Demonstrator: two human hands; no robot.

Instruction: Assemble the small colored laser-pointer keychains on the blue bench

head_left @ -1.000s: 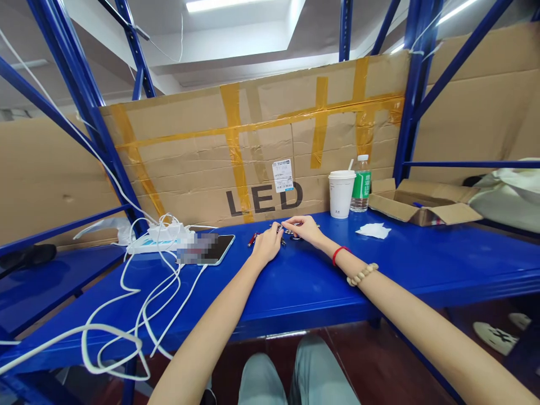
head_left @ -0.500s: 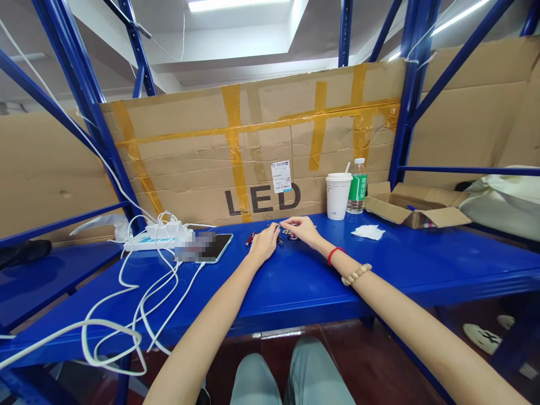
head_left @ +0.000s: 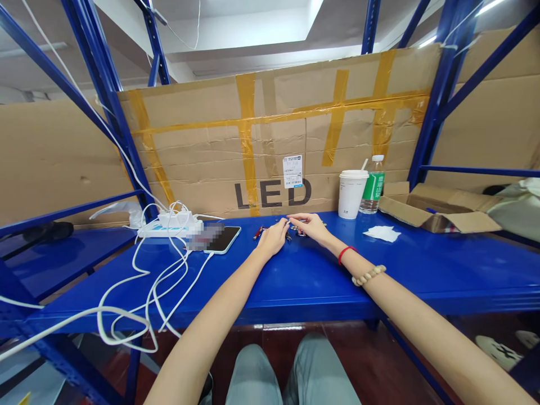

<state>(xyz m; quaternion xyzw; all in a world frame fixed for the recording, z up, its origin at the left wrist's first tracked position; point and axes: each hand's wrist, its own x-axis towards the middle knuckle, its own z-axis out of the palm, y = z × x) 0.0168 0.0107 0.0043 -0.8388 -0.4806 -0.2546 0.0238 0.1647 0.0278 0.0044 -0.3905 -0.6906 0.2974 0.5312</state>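
Observation:
My left hand (head_left: 274, 237) rests on the blue tabletop (head_left: 320, 281), its thumb and fingers pinched together. Close against its fingertips is my right hand (head_left: 312, 228), also closed in a pinch. A tiny shiny thing seems to sit between the fingertips, too small to name. Just left of my left hand lies a small dark red piece with metal on it (head_left: 258, 232). More small metallic pieces (head_left: 300, 233) lie under and around my right hand, partly covered by it. A red cord and a beaded bracelet circle my right wrist.
Left of my hands are a phone (head_left: 225, 240), a white power strip (head_left: 169, 226) and tangled white cables (head_left: 147, 298). To the right stand a white paper cup (head_left: 351, 194), a bottle (head_left: 373, 185), a crumpled tissue (head_left: 382, 233) and an opened cardboard box (head_left: 439, 208). Cardboard (head_left: 202, 157) walls the back.
The whole view has shifted, so things appear farther right in it. My hands stay together in the same place on the table, with only slight finger movement.

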